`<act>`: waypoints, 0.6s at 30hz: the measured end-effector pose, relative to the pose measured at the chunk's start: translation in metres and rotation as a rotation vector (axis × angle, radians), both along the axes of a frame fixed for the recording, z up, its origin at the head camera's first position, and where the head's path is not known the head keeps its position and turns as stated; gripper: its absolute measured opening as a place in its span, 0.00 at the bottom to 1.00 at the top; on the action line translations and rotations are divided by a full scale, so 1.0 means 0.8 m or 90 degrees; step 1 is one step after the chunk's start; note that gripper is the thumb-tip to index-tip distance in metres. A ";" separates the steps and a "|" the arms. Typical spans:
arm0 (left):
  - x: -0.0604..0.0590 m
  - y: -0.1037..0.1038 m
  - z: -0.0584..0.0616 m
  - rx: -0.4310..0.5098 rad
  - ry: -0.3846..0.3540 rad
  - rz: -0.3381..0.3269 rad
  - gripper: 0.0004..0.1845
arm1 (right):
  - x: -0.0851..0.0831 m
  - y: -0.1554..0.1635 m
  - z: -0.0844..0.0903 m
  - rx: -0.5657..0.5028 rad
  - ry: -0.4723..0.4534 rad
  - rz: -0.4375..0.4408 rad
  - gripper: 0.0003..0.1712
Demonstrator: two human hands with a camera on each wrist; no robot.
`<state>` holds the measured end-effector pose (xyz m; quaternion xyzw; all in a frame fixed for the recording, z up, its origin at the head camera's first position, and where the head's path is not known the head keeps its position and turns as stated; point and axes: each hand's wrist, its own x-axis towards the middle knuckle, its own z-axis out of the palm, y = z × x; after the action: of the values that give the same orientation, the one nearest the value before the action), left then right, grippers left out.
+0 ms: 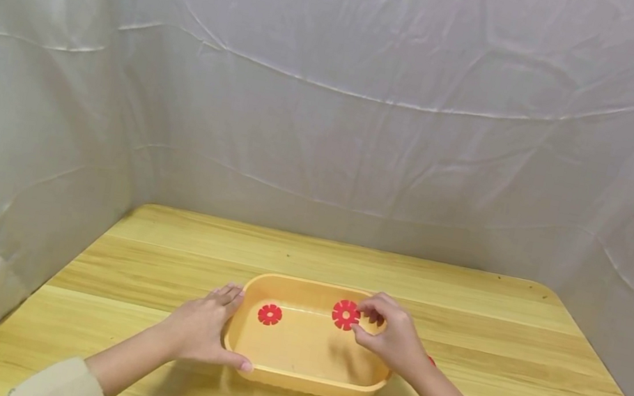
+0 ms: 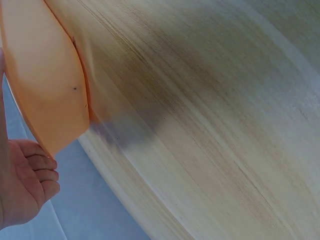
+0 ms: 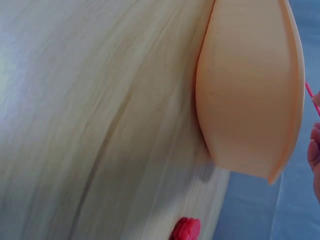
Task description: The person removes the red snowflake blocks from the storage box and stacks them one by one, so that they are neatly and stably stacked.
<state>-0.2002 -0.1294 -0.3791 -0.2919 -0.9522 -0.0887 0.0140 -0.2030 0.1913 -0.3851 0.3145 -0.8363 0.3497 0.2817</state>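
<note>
A shallow orange-yellow plastic tray with rounded corners sits on the table. My left hand holds its left end, thumb along the front rim and fingers at the far left corner; the left wrist view shows the fingertips right at the rim. Over the tray's right half, my right hand pinches a red notched interlocking disc between thumb and fingers, its ring shape facing me. Another red disc lies inside the tray toward the left. The right wrist view catches only the held disc's thin edge.
Some red pieces sit on the table to the right of the tray, mostly hidden behind my right wrist in the head view. The wooden table has rounded far corners. Pale cloth hangs behind it and at both sides.
</note>
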 end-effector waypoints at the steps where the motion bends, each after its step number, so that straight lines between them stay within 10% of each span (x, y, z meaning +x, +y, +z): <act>1: 0.000 0.000 0.000 0.000 0.001 0.000 0.63 | 0.001 0.002 0.000 0.000 0.000 -0.003 0.14; 18: -0.001 -0.001 -0.001 0.001 0.000 -0.001 0.63 | 0.010 0.033 0.000 -0.015 0.028 -0.036 0.15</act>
<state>-0.2009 -0.1298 -0.3796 -0.2924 -0.9520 -0.0896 0.0139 -0.1950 0.2181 -0.3853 0.2950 -0.8345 0.3443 0.3132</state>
